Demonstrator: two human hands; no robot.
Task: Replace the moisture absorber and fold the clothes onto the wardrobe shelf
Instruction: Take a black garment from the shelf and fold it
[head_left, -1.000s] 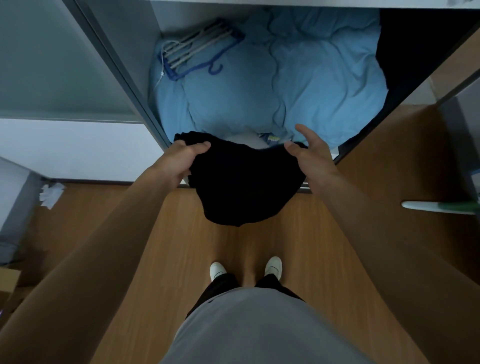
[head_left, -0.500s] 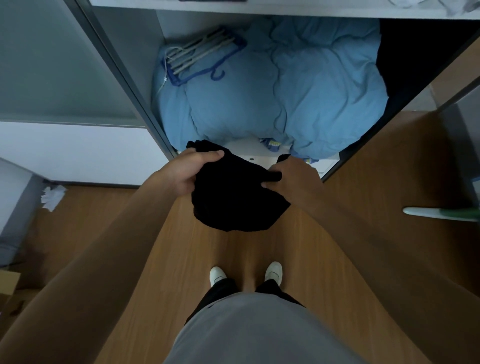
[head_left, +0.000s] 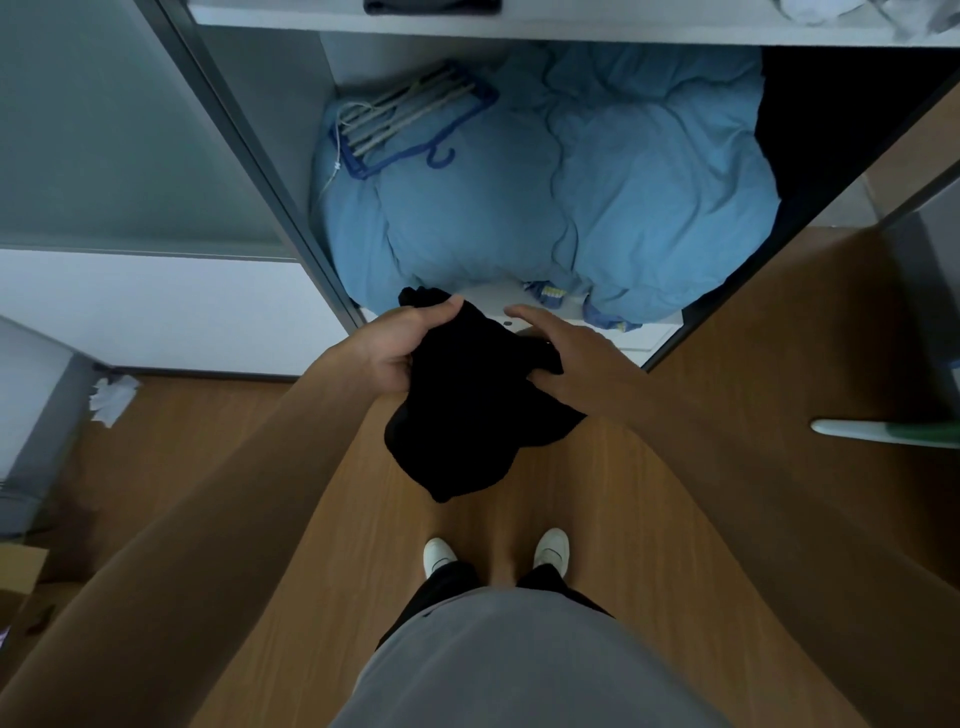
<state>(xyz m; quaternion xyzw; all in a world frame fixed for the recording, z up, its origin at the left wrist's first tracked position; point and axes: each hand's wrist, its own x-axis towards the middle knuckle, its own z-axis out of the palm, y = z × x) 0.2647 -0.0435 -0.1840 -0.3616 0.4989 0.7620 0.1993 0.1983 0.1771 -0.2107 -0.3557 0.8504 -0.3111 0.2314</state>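
Black garment (head_left: 467, 415) bunched narrower than before, hanging over the floor (head_left: 291, 519) before the blue duvet (head_left: 571, 197), left hand (head_left: 400, 345) gripping its top, right hand (head_left: 566, 353) pinching it, forefinger now straightened

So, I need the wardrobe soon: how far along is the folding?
Done: one dark item lies on the upper shelf. In hand: the left hand and right hand hold a bunched black garment, unfolded. Left: fold and shelve it; no absorber visible.
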